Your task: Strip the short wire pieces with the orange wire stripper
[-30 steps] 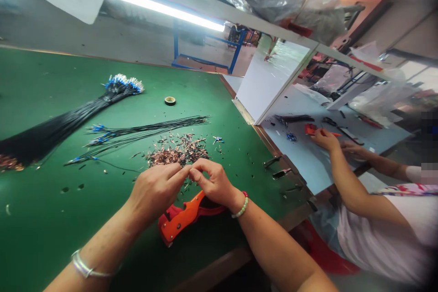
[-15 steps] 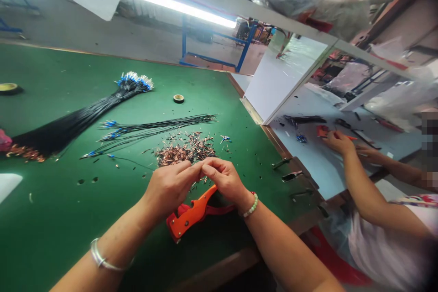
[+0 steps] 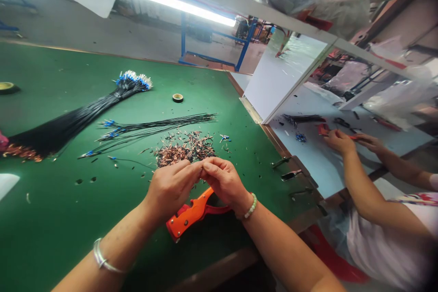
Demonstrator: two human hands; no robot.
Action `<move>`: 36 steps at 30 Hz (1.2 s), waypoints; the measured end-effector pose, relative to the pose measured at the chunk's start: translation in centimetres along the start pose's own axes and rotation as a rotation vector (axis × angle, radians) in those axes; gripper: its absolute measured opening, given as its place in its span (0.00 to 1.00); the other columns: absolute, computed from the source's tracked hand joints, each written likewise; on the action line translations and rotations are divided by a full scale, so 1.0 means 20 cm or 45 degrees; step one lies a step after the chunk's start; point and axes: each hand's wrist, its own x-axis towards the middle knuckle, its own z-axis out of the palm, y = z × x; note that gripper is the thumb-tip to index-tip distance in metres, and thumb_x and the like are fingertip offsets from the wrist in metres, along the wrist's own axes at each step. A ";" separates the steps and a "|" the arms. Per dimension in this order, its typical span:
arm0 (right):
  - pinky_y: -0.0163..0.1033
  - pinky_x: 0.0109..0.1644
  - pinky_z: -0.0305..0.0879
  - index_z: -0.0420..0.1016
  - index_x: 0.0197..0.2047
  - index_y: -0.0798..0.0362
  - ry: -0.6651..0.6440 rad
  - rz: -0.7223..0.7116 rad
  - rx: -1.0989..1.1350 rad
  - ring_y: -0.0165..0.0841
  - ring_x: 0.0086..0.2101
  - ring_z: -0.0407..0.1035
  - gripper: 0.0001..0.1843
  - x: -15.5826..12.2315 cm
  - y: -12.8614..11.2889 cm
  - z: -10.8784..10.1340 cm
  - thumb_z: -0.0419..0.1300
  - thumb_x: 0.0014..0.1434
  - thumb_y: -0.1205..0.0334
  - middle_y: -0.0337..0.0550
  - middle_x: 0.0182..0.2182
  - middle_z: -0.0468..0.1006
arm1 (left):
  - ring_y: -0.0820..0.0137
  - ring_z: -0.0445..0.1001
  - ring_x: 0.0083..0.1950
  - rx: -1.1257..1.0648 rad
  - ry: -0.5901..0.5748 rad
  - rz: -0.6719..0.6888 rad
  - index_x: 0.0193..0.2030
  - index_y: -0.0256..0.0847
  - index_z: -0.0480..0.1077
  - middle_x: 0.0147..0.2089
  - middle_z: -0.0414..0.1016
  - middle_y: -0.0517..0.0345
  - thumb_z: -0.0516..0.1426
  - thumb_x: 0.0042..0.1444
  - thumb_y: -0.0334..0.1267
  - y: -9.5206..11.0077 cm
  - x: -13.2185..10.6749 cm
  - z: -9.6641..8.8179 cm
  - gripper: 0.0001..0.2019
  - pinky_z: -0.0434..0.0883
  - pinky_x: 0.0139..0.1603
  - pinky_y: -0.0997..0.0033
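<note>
**Two hands pinched together over a pile of copper terminals**

At the far left of the green-covered desk [image 3: 51, 210] lies a thick bundle of thin black wires [image 3: 68, 123], its blue-sleeved ends [image 3: 132, 81] fanned out toward the far side. Just to its right, a looser spread of the same black wires [image 3: 153, 127] lies flat, and a small yellowish roll of tape [image 3: 177, 97] sits apart behind them.

The left hand [image 3: 173, 187], with a silver bangle [image 3: 102, 258] on its wrist, meets the right hand near the middle of the desk. Its grip is closed, thumb and fingertips pressed together; whatever is pinched there is too small to make out.

Just beyond the fingertips of both hands is the heap of small copper-coloured metal terminals [image 3: 185, 148], with a few scattered around it.

The right hand [image 3: 224, 181], with a pale bead bracelet [image 3: 251, 207] on its wrist, is closed in the same pinch, its fingertips touching those of the left. Beneath it, an orange plastic hand tool with a red handle [image 3: 190, 214] lies flat on the desk, partly hidden by the wrist.

Further right, an upright white panel [image 3: 280, 77] divides off a pale desk [image 3: 308, 159], where another person's hands [image 3: 338, 141] rest close together among small tools.
</note>
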 end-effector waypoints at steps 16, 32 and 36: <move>0.37 0.33 0.69 0.73 0.26 0.54 0.207 -0.172 -0.191 0.30 0.24 0.69 0.23 0.06 -0.09 -0.09 0.61 0.64 0.45 0.40 0.24 0.75 | 0.75 0.78 0.32 0.106 0.119 -0.089 0.47 0.41 0.77 0.35 0.81 0.57 0.58 0.66 0.32 -0.07 -0.05 -0.01 0.07 0.73 0.34 0.77; 0.45 0.54 0.71 0.71 0.59 0.47 0.339 -1.080 -1.421 0.37 0.44 0.71 0.16 0.09 -0.52 -0.01 0.54 0.70 0.61 0.48 0.46 0.76 | 0.71 0.80 0.33 0.327 0.090 0.028 0.50 0.43 0.74 0.38 0.82 0.56 0.57 0.66 0.34 -0.21 -0.15 0.07 0.08 0.72 0.34 0.75; 0.48 0.60 0.68 0.64 0.65 0.47 0.460 -1.321 -1.545 0.39 0.56 0.68 0.20 0.41 -1.08 0.08 0.49 0.74 0.54 0.48 0.56 0.72 | 0.71 0.80 0.33 0.306 0.168 0.019 0.50 0.42 0.75 0.38 0.83 0.55 0.57 0.66 0.35 -0.22 -0.14 0.07 0.08 0.72 0.35 0.75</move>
